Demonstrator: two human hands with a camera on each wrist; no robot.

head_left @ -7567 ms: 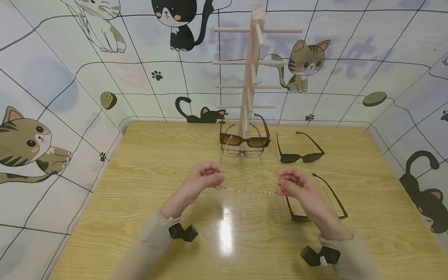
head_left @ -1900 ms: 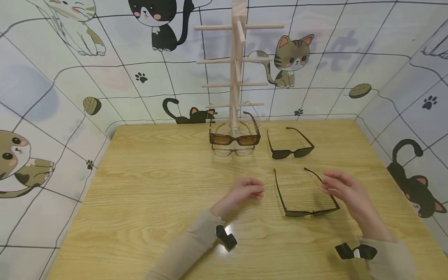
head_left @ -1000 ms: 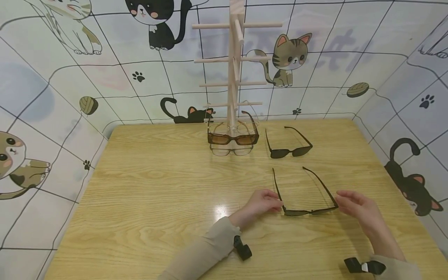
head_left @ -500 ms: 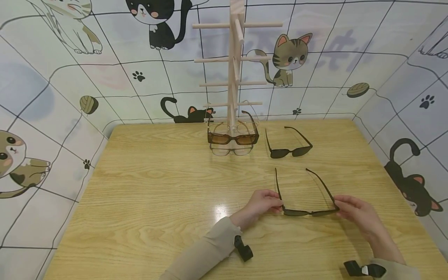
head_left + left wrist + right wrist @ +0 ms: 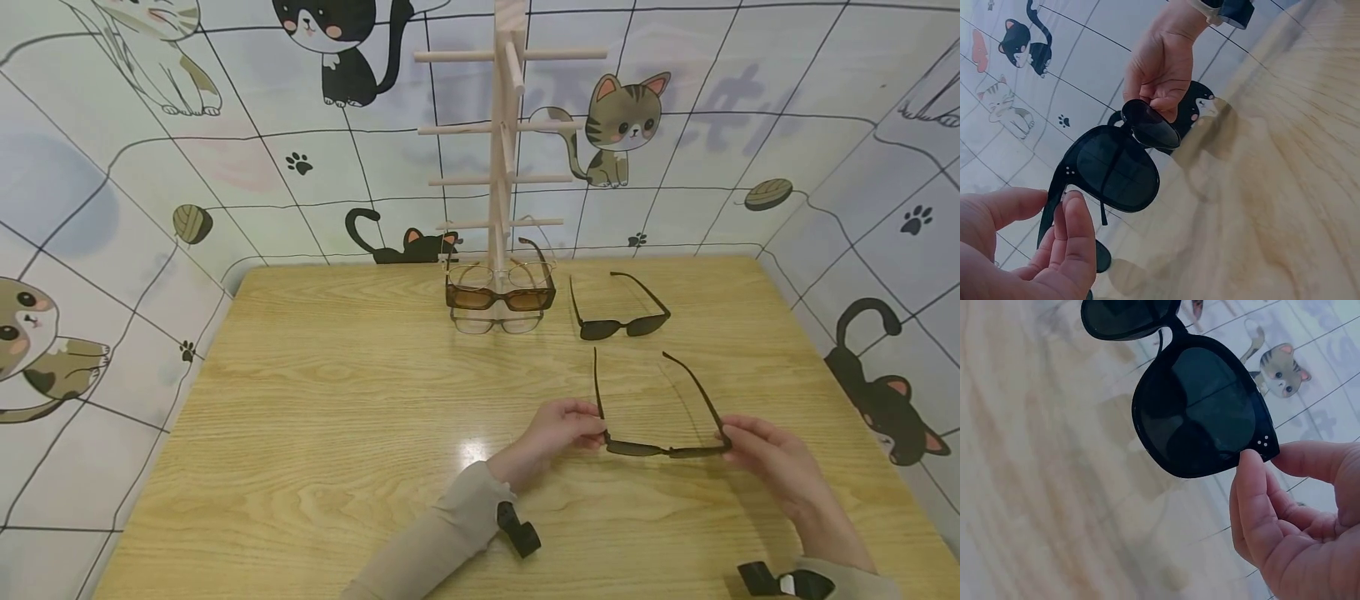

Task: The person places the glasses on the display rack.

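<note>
Between both hands is a pair of black sunglasses (image 5: 636, 448), temples unfolded and pointing toward the back wall. My left hand (image 5: 558, 429) pinches the frame where the left temple meets the front. At the opposite hinge, my right hand (image 5: 772, 458) pinches the other corner. The left wrist view shows thumb and fingers on the temple beside the dark lens (image 5: 1116, 169). In the right wrist view, thumb and fingertips hold the corner of the frame (image 5: 1260, 440) near small silver dots. The sunglasses appear lifted slightly off the table.
A second pair of black sunglasses (image 5: 624, 328) lies unfolded farther back on the wooden table (image 5: 337, 375). A wooden peg stand (image 5: 498, 150) rises at the back centre; brown-tinted sunglasses (image 5: 498, 298), clear glasses (image 5: 497, 322) and thin gold-rimmed glasses (image 5: 528, 273) sit at its foot.
The thin gold-rimmed glasses, earlier held by both hands, are now at the stand. Both hands have since moved to the front black sunglasses, gripped their corners and raised them slightly.
</note>
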